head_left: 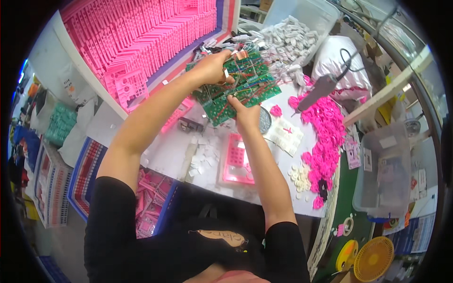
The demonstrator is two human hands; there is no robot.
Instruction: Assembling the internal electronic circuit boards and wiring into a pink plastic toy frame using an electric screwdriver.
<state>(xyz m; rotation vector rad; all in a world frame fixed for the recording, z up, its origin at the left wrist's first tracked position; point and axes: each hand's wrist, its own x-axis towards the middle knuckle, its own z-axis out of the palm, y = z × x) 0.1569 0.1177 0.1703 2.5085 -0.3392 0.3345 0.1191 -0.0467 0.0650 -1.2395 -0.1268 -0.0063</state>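
Green circuit board panel (236, 87) sits between both hands: left hand (211, 68) grips its top, right hand (246, 113) pinches its lower edge.

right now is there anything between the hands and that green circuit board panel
Nothing visible does. Both hands already grip the green circuit board panel: the left hand on its upper left edge, the right hand on its lower edge, raised above the white table.
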